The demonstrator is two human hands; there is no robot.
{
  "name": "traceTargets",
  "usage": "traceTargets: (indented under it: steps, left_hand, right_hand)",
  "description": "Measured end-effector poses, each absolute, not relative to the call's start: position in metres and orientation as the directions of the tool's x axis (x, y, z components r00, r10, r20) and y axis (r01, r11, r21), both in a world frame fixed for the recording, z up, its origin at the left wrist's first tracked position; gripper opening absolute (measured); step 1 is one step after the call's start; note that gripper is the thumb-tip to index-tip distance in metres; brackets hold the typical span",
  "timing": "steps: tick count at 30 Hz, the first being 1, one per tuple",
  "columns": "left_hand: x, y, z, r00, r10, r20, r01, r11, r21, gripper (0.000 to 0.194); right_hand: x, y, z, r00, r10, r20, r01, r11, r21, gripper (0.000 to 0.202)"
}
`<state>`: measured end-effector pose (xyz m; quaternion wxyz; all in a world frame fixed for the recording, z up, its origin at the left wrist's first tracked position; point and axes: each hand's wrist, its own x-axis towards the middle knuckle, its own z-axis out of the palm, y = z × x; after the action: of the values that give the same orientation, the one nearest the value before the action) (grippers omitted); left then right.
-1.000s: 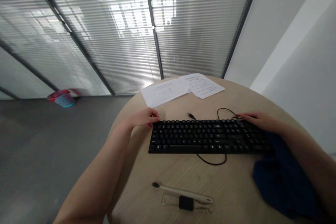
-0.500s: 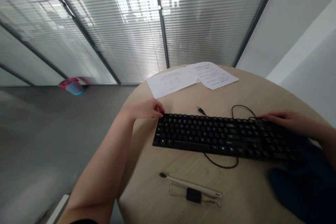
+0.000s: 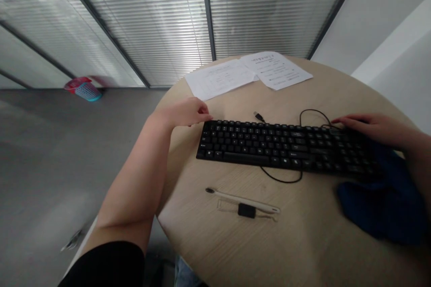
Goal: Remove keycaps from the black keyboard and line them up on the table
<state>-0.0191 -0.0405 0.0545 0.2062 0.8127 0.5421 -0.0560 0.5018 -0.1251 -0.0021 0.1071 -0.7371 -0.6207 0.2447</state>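
Observation:
A black keyboard (image 3: pixel 256 145) lies across the wooden table. My left hand (image 3: pixel 191 111) is at its far left corner, fingers curled and thumb and fingertips closed on the edge. Over the far right end rests my right hand (image 3: pixel 373 126), fingers stretched out along the back edge; its underside is hidden. A dark blue cloth (image 3: pixel 384 210) lies against the keyboard's right end, below my right wrist. The keyboard's cable (image 3: pixel 283 182) loops out in front, and its USB plug (image 3: pixel 259 117) shows behind.
Nearer me lie a toothbrush (image 3: pixel 242 200) and a black binder clip (image 3: pixel 247 210). Printed papers (image 3: pixel 222 79) overlap at the far side of the round table (image 3: pixel 215 242). A red and blue basket (image 3: pixel 85 89) stands on the floor, by a glass partition with blinds.
My view has tilted down, so the table and everything on it sit higher in the picture. Both hands stay in about the same places on the keyboard.

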Motion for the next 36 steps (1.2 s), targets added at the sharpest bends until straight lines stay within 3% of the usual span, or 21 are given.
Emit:
traceTargets:
  steps: [4,8,10,13,15,18,22,27,33,36]
  left_hand:
    - [-0.015,-0.042,0.058,0.46,0.885,-0.073,0.885,-0.45,0.123,0.035]
    - [0.004,-0.069,0.079,0.517,0.845,0.133,0.837,-0.532,0.129,0.037]
    - [0.02,-0.097,0.09,0.554,0.823,0.123,0.801,-0.568,0.191,0.034]
    - [0.039,-0.152,0.092,0.726,0.687,0.009,0.66,-0.701,0.272,0.022]
    - [0.041,-0.187,0.08,0.832,0.552,-0.052,0.546,-0.8,0.25,0.022]
    - [0.031,-0.228,0.052,0.845,0.535,-0.025,0.531,-0.831,0.164,0.022]
    - [0.016,-0.255,0.025,0.814,0.581,-0.006,0.58,-0.811,0.084,0.016]
    - [0.015,-0.267,0.015,0.805,0.591,0.055,0.589,-0.806,0.057,0.01]
    - [0.021,-0.272,0.012,0.818,0.573,0.054,0.575,-0.817,-0.035,0.015]
    - [0.022,-0.271,0.022,0.839,0.538,0.076,0.541,-0.841,-0.025,0.017]
  right_hand:
    - [0.492,-0.135,0.012,0.16,0.987,0.025,0.901,-0.136,-0.411,0.041]
    - [0.464,-0.166,0.049,0.111,0.975,0.191,0.885,-0.009,-0.465,0.041]
    - [0.443,-0.184,0.069,0.022,0.977,0.21,0.858,0.089,-0.506,0.044]
    - [0.403,-0.204,0.084,-0.339,0.912,0.23,0.733,0.41,-0.543,0.035]
    - [0.373,-0.211,0.082,-0.566,0.788,0.242,0.6,0.595,-0.534,0.025]
    - [0.334,-0.215,0.063,-0.719,0.65,0.246,0.479,0.72,-0.502,0.02]
    - [0.309,-0.214,0.039,-0.724,0.623,0.297,0.496,0.769,-0.403,0.021]
    - [0.313,-0.215,0.04,-0.63,0.566,0.532,0.557,0.806,-0.199,0.016]
    - [0.318,-0.22,0.045,-0.628,0.497,0.599,0.525,0.839,-0.145,0.017]
    - [0.32,-0.22,0.046,-0.613,0.539,0.578,0.517,0.827,-0.222,0.019]
